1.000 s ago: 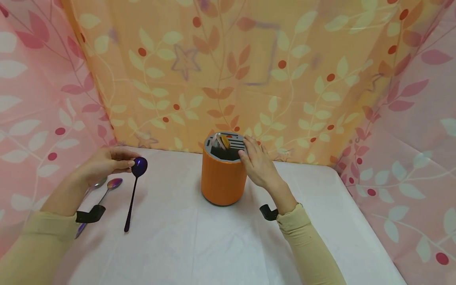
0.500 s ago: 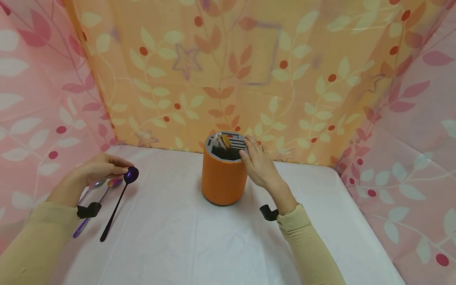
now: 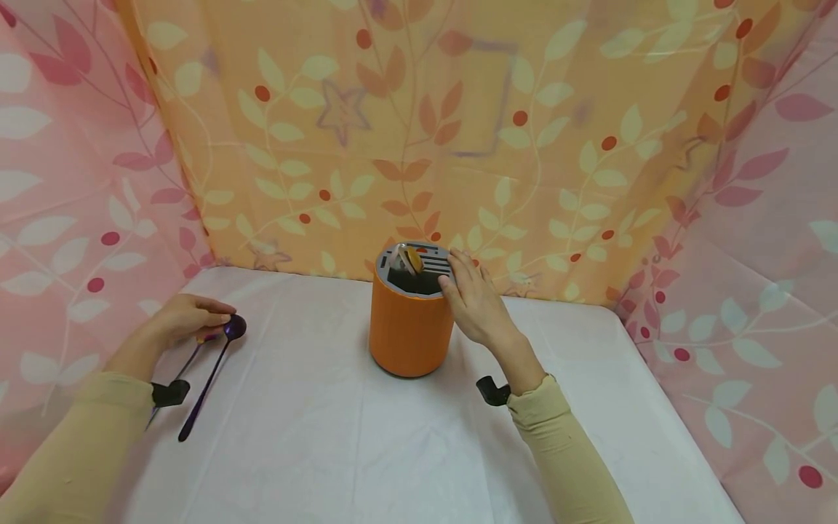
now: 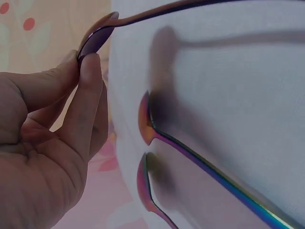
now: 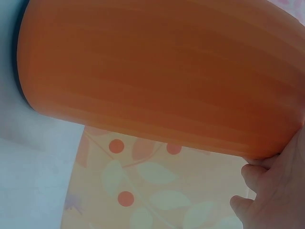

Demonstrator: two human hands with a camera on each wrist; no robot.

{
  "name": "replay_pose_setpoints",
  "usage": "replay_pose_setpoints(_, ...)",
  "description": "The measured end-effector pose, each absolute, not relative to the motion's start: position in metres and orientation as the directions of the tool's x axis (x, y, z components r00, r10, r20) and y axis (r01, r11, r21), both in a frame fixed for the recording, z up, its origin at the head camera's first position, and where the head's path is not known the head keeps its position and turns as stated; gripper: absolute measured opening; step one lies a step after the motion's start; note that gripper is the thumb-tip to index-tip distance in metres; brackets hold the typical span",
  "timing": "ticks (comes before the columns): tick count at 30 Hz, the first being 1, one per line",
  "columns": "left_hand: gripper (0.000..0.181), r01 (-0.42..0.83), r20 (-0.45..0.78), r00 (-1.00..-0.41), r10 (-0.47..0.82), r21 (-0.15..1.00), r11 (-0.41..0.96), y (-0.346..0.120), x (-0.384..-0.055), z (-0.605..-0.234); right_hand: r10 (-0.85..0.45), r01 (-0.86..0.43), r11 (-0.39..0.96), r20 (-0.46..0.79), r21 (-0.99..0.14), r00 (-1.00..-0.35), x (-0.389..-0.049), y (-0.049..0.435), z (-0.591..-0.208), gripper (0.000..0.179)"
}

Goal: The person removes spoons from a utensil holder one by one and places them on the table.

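Observation:
My left hand [image 3: 190,318] pinches a dark purple spoon [image 3: 236,327] by the edge of its bowl, between thumb and fingertips. The spoon's long handle slants toward me; in the left wrist view its shadow falls apart from it on the cloth. Below it lie two rainbow-coloured metal spoons [image 4: 147,124], mostly hidden behind my left hand and wrist in the head view. My right hand [image 3: 478,302] rests on the right side of the rim of an orange cylindrical utensil holder [image 3: 411,335], fingers fairly straight. Silver and gold-coloured utensil heads [image 3: 411,260] stick out of its large opening.
The holder's grey top [image 3: 432,255] has narrow slots at the back. White cloth covers the table [image 3: 314,437]. A yellow patterned curtain [image 3: 419,131] hangs right behind it, with pink patterned curtains [image 3: 65,218] on both sides.
My left hand has moved left and slightly down with the purple spoon, bringing it close beside the other spoons. The spoon's handle now slants more to the left. My right hand stays on the holder.

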State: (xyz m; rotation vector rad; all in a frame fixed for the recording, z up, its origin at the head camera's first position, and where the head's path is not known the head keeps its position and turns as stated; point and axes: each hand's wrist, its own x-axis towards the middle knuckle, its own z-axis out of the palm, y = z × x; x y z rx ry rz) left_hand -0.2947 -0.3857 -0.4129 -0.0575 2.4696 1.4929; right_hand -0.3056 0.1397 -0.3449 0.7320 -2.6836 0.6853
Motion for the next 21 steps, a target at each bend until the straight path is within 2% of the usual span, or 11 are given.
replay_pose_setpoints(11, 0.042, -0.178, -0.214, -0.977, 0.006, 0.825, 0.536, -0.381, -0.299, -0.432, -0.405, -0.538, 0.754, 0.379, -0.377, -0.832, -0.305, 0.139, -0.345, 0.074)
replay_pose_setpoints(17, 0.039, -0.168, -0.196, -0.981, -0.008, 0.818, 0.551, -0.382, -0.301, -0.439, -0.405, -0.543, 0.749, 0.385, -0.38, -0.829, -0.305, 0.139, -0.345, 0.073)
replay_pose_setpoints(21, 0.038, -0.129, -0.158, -0.987, -0.007, 0.779, 0.614, -0.383, -0.302, -0.44, -0.404, -0.542, 0.75, 0.386, -0.379, -0.829, -0.305, 0.139, -0.345, 0.073)
